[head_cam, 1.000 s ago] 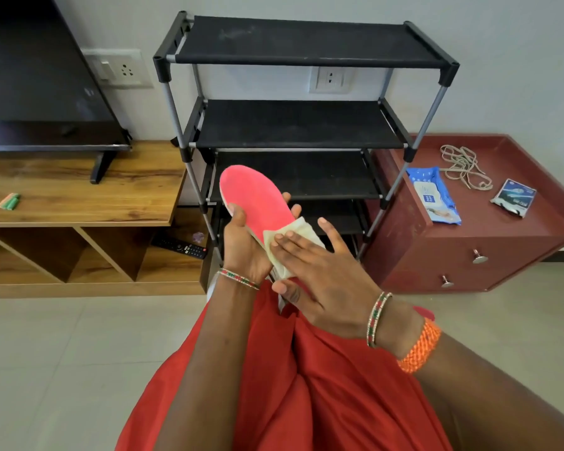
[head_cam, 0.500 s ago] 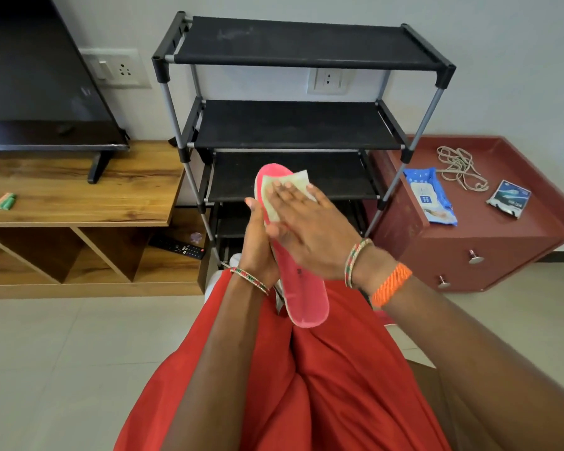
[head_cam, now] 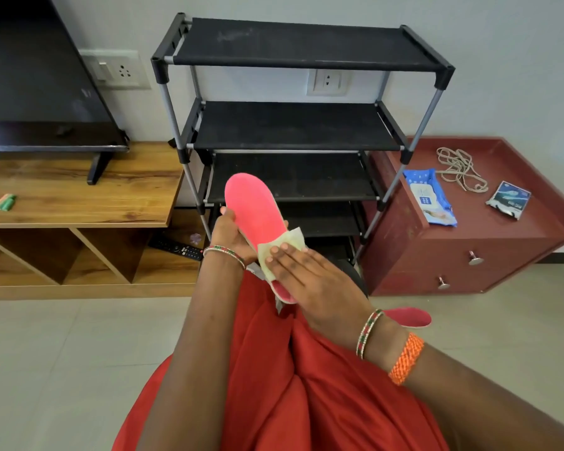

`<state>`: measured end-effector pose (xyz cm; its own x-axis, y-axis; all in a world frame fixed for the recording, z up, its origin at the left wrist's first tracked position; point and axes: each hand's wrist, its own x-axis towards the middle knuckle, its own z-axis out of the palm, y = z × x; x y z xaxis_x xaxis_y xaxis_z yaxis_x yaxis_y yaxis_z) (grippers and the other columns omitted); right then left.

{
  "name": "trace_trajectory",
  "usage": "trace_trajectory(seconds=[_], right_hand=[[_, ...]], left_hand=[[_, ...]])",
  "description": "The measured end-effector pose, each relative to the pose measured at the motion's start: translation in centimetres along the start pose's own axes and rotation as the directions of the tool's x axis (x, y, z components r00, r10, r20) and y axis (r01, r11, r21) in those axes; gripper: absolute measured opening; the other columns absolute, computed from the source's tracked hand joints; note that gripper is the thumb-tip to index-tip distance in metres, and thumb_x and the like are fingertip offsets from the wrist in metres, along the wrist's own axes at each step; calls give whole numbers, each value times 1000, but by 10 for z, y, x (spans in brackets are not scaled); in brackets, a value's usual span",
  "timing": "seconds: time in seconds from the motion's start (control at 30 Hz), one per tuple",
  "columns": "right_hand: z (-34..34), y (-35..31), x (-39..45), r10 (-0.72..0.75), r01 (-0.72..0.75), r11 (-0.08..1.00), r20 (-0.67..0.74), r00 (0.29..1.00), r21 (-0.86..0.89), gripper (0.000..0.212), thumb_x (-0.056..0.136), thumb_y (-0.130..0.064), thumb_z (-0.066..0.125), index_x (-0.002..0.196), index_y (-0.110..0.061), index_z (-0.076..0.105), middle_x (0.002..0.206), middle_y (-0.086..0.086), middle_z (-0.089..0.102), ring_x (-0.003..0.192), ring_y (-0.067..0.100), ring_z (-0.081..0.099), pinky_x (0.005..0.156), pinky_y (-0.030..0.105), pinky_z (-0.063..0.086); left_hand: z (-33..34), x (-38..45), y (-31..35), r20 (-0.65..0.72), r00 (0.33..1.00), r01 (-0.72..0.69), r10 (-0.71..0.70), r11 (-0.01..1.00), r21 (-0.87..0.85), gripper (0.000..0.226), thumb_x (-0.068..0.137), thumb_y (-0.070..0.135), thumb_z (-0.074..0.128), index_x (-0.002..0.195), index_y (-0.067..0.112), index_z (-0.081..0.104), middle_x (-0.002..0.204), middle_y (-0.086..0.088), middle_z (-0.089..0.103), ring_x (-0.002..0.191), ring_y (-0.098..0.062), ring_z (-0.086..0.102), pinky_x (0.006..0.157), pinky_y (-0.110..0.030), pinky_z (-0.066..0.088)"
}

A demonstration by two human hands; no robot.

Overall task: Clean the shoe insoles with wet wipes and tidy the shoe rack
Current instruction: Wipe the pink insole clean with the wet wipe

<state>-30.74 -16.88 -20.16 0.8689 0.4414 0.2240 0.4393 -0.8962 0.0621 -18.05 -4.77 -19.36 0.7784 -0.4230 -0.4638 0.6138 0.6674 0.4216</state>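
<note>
A pink shoe insole (head_cam: pixel 254 209) is held up over my lap, toe end pointing away. My left hand (head_cam: pixel 230 237) grips it from underneath at its left edge. My right hand (head_cam: pixel 310 278) lies flat with straight fingers on a pale wet wipe (head_cam: pixel 282 245), pressing it onto the insole's lower half. A second pink insole (head_cam: pixel 411 317) shows partly behind my right wrist, on the floor. The black shoe rack (head_cam: pixel 293 125) stands right behind, its shelves bare.
A blue wet-wipe pack (head_cam: pixel 432 198), a coiled cord (head_cam: pixel 459 169) and a small packet (head_cam: pixel 508 198) lie on the red cabinet (head_cam: pixel 489 252) at right. A wooden TV unit (head_cam: pixel 79 203) with a TV (head_cam: pixel 36 86) stands left; a remote (head_cam: pixel 176 247) lies on its lower shelf.
My right hand has slid the wipe from the insole's toe end down toward its heel. The insole has tilted back, toe end up and leaning left.
</note>
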Motion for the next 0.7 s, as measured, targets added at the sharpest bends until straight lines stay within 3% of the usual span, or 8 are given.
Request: trace_trajectory(seconds=[0.07,0.13,0.2,0.3,0.43,0.57,0.63,0.7], right_hand=[[-3,5,12,56,-54,998,-94,994,19,50,81,-12,36,125,-5,57,127,10,59,120,23,55,106,39,38],[-5,5,29,141,-136,990,-151,979,38,46,82,-14,38,123,-4,58,124,10,62,119,23,55,109,40,33],[-8,3,39,226,-212,972,-156,961,102,48,81,-15,35,122,-2,59,126,13,60,122,26,53,110,41,31],[-15,-3,32,265,-228,947,-147,953,226,56,80,-20,33,128,-2,53,134,14,53,129,25,46,111,38,30],[-20,-16,4,187,-169,954,-52,981,246,65,84,-38,39,139,-3,39,145,14,41,138,21,32,116,36,23],[-15,-1,16,225,-221,957,-3,974,191,82,91,-60,12,145,-1,25,151,16,28,143,23,19,118,37,13],[-15,10,30,268,-264,949,0,963,172,88,88,-62,-4,147,0,18,154,16,20,144,23,12,118,36,6],[-14,14,37,264,-262,944,16,964,200,89,86,-62,-7,148,-2,16,155,14,17,145,22,9,119,35,4]], left_hand=[[3,-2,-7,169,985,11,-15,1000,29,69,95,62,19,132,10,44,103,-19,61,86,-33,65,80,-49,53],[6,-9,-27,330,943,35,-49,998,50,87,87,72,15,129,5,53,112,-17,64,97,-29,66,94,-43,48],[10,-16,-42,399,914,63,-70,998,32,91,85,73,12,121,5,61,111,-14,67,103,-25,65,101,-42,42],[12,-17,-41,426,904,38,-31,999,-9,82,90,66,13,118,9,65,116,-8,66,104,-22,65,98,-43,44],[7,-12,-36,380,924,34,25,988,-149,61,96,56,24,127,12,52,118,-7,61,92,-22,68,86,-49,51],[16,-15,-54,401,913,94,-69,995,-43,64,94,57,25,118,9,61,109,-4,66,95,-20,67,86,-46,52],[19,-14,-63,420,904,78,-87,996,38,65,94,58,22,125,11,54,114,-2,63,105,-20,62,91,-42,50],[18,-12,-63,419,907,42,-51,999,30,63,96,57,20,125,12,53,118,-1,61,109,-20,60,94,-41,48]])
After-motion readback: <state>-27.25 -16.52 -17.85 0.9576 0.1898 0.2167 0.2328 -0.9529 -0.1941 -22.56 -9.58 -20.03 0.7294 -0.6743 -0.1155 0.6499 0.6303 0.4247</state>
